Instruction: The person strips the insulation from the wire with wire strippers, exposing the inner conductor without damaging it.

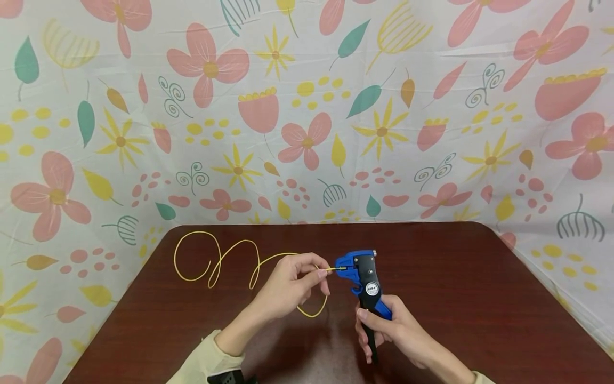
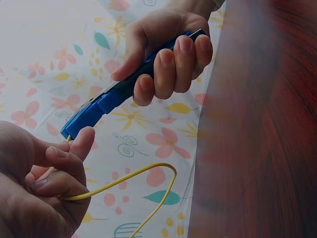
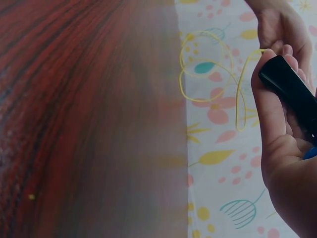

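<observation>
Near the table's middle, my left hand pinches a yellow wire between thumb and fingers, close to one end. That end runs into the blue jaws of a blue and black wire stripper. My right hand grips the stripper by its handles, fingers wrapped round them, with the tool's head pointing up and to the left. In the left wrist view, a length of wire passes through the curled fingers of the left hand and loops out below. The wire's tip inside the jaws is hidden.
Loose coils of the wire trail over the dark red-brown table to the left. A tiny yellow bit lies on the tabletop in the right wrist view. A flower-patterned cloth hangs behind and around the table. Something black sits at the left cuff.
</observation>
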